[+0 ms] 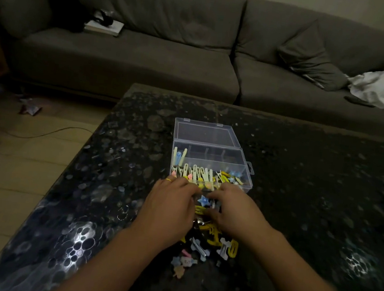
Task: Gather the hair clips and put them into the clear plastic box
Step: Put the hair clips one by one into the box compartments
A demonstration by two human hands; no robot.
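Loose hair clips (pixel 208 246), yellow, blue and pink, heaped on the dark patterned table (pixel 324 183) just on the camera's side of the clear plastic box (pixel 212 164). Left hand (pixel 170 204) and right hand (pixel 236 211), palms down on the heap against the box's front wall; whether their fingers clasp clips cannot be told. Box lid open; clips fill the front compartment. Grey sofa (pixel 148 53) beyond the box.
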